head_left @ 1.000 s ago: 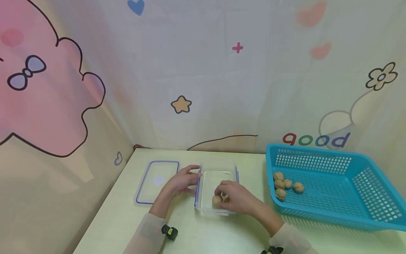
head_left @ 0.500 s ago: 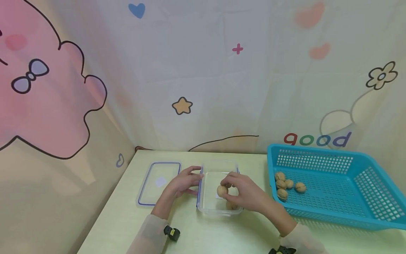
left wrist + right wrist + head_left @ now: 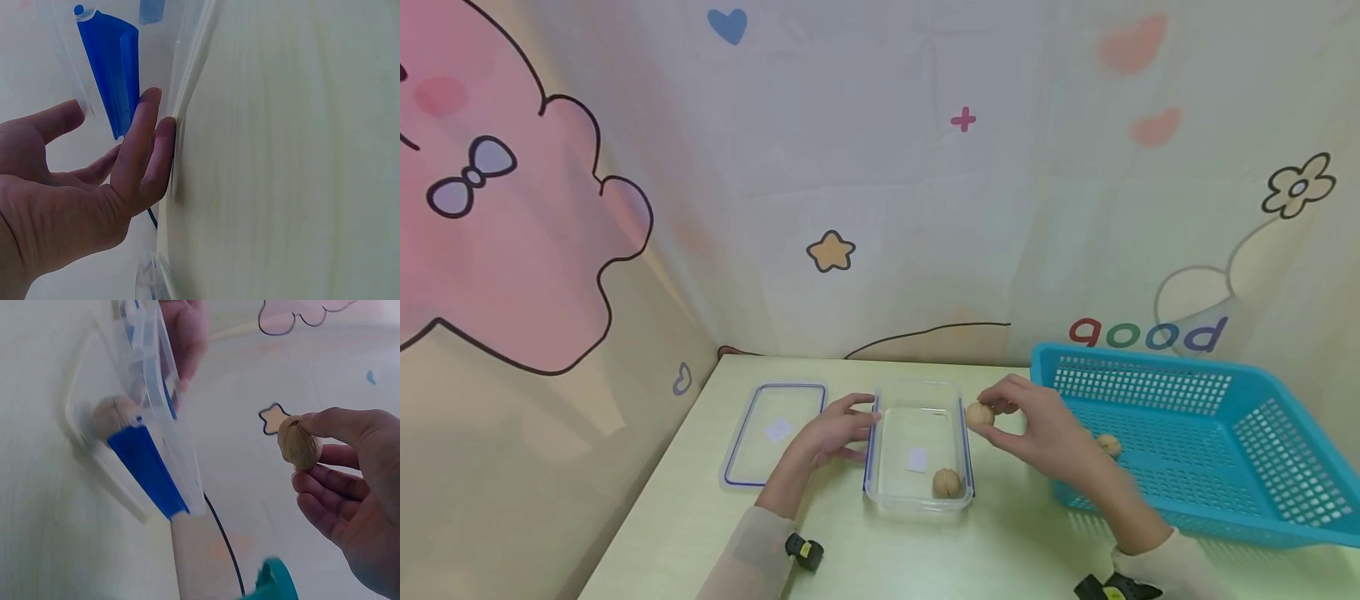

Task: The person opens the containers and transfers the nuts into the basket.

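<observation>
A clear plastic food container point(image 3: 917, 425) with blue side clips stands on the table, and one walnut point(image 3: 947, 483) lies in its near right corner. My left hand point(image 3: 833, 432) touches the container's left side, its fingers spread and nearly straight; in the left wrist view the fingertips point(image 3: 150, 97) meet the wall near a blue clip point(image 3: 112, 69). Just past the container's right rim, my right hand point(image 3: 1037, 421) pinches another walnut point(image 3: 980, 415) between thumb and fingers. The right wrist view shows this held walnut point(image 3: 300, 444) raised off the table.
On the right stands a turquoise plastic basket point(image 3: 1157, 354); a walnut point(image 3: 1108, 446) shows in it, and my right hand and forearm hide its left part. The container's clear lid point(image 3: 760, 462) with a blue seal lies flat at the left. A printed curtain point(image 3: 917, 208) hangs behind the table.
My right hand has lifted a walnut out of the container and carried it right, past the rim. The other walnut stays inside. My left hand keeps its place at the container's side.
</observation>
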A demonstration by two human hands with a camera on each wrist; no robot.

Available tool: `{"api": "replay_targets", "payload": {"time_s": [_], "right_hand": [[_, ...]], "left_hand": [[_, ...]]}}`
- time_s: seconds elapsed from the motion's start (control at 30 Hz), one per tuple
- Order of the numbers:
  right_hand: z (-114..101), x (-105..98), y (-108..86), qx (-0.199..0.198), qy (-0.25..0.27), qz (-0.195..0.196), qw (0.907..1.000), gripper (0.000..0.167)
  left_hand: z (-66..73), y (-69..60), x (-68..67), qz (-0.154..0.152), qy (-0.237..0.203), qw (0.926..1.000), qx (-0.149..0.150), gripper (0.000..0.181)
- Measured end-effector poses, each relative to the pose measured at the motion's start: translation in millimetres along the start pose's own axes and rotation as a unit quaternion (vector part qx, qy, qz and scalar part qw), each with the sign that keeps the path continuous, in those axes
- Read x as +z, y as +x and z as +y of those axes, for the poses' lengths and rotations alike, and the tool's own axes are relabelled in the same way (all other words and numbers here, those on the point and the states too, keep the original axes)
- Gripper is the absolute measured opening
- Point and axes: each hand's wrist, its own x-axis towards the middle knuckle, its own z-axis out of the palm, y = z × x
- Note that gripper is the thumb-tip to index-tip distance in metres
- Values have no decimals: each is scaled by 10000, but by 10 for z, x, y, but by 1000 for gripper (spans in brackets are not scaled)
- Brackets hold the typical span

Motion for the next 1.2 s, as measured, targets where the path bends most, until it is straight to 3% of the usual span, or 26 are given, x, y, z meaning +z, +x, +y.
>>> {"api": "replay_targets", "payload": {"time_s": [0.13, 0.6, 1.2], "right_hand": [[76, -149, -79, 318, -189, 175, 9992, 29], [474, -516, -385, 743, -301, 721, 9942, 26], [874, -709, -571, 1629, -501, 451, 9843, 36]], "left_hand": [[-6, -5, -16, -23, -2, 10000, 8, 63], [-1, -27, -19, -133, -15, 9999, 1, 66], [-33, 19, -36, -63, 45, 10000, -31, 64]]}}
